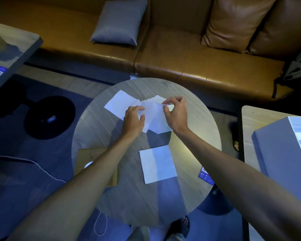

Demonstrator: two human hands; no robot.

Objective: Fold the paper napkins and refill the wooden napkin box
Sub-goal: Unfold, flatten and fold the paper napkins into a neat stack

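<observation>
the napkin (pixel 154 119) sits crumpled at the far side of the surface (pixel 189 146), between both hands, its long axis running roughly toward the person. the right hand (pixel 176 113) pinches its far right corner and the left hand (pixel 134 120) grips its left edge. the next fold probably carries right toward left. the box (pixel 88 154) lies near, under the left forearm.

Two bare forearms (pixel 94 171) reached forward from the lower corners, drawing together toward the middle. The left hand (pixel 134 120) lay knuckles up, fingers curled, gripping the left edge of a paper napkin (pixel 154 117). The right hand (pixel 176 113) pinched the same napkin's far edge between thumb and forefinger
</observation>
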